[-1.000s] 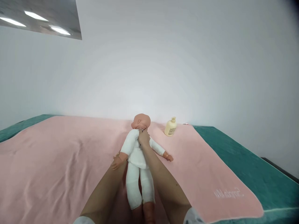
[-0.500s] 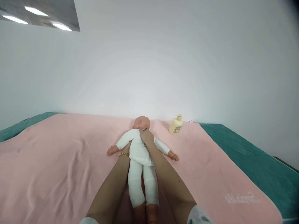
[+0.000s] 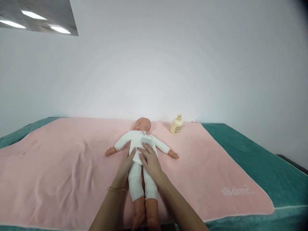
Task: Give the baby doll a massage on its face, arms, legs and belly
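A baby doll in a white top and white leggings lies stretched out, arms spread, its head turned to one side. My right hand rests flat on the lower part of its torso, fingers apart. Against the side of the doll's waist is my left hand, its thumb laid on the edge of the white top and its other fingers partly hidden beside the body. Neither hand is gripping the doll. A small dark tie or slit shows at the neck of the top.
The doll lies on a pink blanket with mirrored-looking lettering, spread over a green cover. A cream pump bottle stands to the right of the doll's head. A white wall rises behind.
Both hands have come back toward me, from the doll's upper chest and underarm to its waist. My right hand has opened from a closed grip near the neck. The view has shifted slightly.
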Demonstrator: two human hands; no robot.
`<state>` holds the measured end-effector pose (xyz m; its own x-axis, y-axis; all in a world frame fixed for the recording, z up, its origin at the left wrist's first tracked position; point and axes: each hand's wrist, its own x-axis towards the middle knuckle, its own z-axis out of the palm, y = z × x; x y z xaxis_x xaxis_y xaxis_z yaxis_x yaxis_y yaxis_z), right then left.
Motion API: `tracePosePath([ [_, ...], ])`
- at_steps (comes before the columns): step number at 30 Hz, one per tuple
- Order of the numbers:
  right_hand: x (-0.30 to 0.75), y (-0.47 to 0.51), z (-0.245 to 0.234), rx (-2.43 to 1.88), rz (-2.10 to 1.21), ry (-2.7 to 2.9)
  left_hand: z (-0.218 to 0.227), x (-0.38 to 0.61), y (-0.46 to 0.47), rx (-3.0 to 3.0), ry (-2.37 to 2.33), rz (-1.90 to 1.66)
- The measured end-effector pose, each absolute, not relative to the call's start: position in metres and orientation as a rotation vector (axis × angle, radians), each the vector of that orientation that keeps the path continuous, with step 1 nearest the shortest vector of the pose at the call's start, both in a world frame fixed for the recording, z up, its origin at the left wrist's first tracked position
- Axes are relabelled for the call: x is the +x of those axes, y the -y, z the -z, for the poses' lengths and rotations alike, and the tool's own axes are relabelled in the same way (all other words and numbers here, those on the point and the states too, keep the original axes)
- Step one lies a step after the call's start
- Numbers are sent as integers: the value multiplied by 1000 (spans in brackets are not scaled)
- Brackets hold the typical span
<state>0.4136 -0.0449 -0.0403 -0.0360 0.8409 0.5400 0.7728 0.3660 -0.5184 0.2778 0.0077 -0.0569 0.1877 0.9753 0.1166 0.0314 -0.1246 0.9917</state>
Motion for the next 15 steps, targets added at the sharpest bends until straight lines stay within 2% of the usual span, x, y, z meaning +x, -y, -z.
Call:
tracePosePath([
  [7,424,43,54,-1350,-149,1749,62,280,-14,1625,-1110,-1205],
  [12,434,64,63,-1266,-156,1457,53,268,2,1836,-1157,-1477],
  [15,439,79,66,-1216,-161,1393,52,263,17,2114,-1130,-1519],
])
